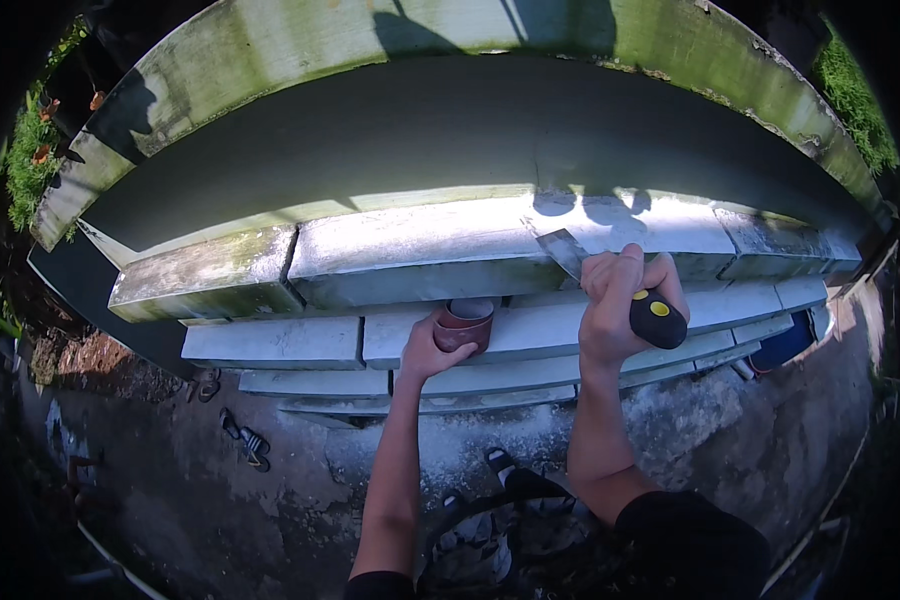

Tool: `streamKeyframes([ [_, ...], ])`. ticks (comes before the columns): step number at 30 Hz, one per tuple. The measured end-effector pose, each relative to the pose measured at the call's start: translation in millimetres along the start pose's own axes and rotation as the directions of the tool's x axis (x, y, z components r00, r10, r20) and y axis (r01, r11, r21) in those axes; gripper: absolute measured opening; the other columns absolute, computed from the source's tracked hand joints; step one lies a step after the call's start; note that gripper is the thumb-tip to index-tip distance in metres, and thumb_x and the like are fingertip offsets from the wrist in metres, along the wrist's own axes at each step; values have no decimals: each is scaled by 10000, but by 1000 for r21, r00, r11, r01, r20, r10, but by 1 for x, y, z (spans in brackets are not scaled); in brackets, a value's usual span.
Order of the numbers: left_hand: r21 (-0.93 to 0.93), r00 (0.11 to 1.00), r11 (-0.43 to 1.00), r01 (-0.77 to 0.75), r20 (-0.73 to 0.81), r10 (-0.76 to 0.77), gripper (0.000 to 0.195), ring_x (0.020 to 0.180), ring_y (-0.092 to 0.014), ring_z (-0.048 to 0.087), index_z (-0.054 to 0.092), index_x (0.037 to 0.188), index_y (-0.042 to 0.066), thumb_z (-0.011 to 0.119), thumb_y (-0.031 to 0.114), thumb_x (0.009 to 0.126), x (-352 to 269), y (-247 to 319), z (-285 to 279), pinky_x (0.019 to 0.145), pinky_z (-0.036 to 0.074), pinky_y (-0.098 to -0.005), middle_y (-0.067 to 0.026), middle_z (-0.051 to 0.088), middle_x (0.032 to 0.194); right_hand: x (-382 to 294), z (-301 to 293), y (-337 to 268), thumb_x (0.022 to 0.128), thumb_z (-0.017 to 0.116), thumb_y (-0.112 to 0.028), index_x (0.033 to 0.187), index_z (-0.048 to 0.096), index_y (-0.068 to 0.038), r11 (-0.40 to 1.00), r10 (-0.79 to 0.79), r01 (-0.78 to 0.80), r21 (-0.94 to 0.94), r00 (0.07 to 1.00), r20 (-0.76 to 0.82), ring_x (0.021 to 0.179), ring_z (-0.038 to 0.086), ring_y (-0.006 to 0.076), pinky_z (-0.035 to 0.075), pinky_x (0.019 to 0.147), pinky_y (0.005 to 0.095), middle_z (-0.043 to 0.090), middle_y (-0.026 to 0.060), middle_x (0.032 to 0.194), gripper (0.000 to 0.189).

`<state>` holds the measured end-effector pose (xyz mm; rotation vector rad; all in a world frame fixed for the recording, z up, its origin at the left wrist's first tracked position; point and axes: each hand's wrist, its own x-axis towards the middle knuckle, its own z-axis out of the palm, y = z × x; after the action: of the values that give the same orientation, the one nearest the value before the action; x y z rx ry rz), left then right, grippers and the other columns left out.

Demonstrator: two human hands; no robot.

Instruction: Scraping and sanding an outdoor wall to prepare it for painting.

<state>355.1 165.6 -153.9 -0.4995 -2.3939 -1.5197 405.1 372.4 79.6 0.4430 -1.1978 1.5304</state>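
My right hand (622, 304) grips the black and yellow handle of a scraper (564, 251). Its flat metal blade points up and left, over the front edge of the top ledge (420, 240) of a stepped masonry wall. White, powdery-looking patches cover the middle of that ledge, and green staining marks its ends. Around a reddish-brown cup-shaped container (463, 326), my left hand (431, 349) is closed, lower down and to the left, in front of the second ledge. The inside of the container looks greyish; its contents cannot be made out.
A curved, green-stained wall top (270, 64) arches beyond the ledges. More stepped ledges (277, 341) descend towards me. Sandals (253, 448) lie on the concrete ground (300, 510) at left, and a blue container (784, 349) stands at right. Plants edge both sides.
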Motion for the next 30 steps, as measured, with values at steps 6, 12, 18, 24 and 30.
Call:
streamKeyframes([
  [6,-14,1000,1000,12,29,-11,680,962,-335,717,626,1143,1,877,409,660,10,2,2,853,559,-404,-197,726,1030,3,25,32,850,598,66,593,368,-60,939,-204,181,-293,978,-49,425,407,49,262,417,238,400,-15,478,367],
  [12,24,1000,999,-27,-10,28,675,956,-333,718,632,1143,3,876,402,656,0,-5,1,847,563,-408,-190,728,1022,-2,0,-13,904,509,90,620,323,-72,997,50,-46,57,996,-78,467,438,48,419,479,223,438,6,502,376],
  [18,50,998,998,41,41,-43,693,959,-335,718,633,1139,0,881,417,643,9,-3,-1,848,566,-409,-195,726,1026,9,12,15,906,497,85,637,332,-65,999,-20,18,-43,999,-47,469,460,65,429,479,244,438,14,503,349],
  [24,73,999,996,-48,-7,49,692,942,-338,720,633,1124,-9,883,419,641,2,-8,3,837,568,-408,-200,726,1005,-7,-8,-5,917,479,92,650,316,-60,984,61,-44,174,993,-96,445,360,58,372,441,254,401,6,508,347],
  [30,6,1000,1000,-8,14,8,680,941,-346,718,631,1126,-2,882,411,647,7,0,-1,838,566,-411,-198,727,1006,7,14,15,926,491,105,667,314,-82,992,12,1,126,995,-104,427,377,60,357,426,255,412,5,491,365],
])
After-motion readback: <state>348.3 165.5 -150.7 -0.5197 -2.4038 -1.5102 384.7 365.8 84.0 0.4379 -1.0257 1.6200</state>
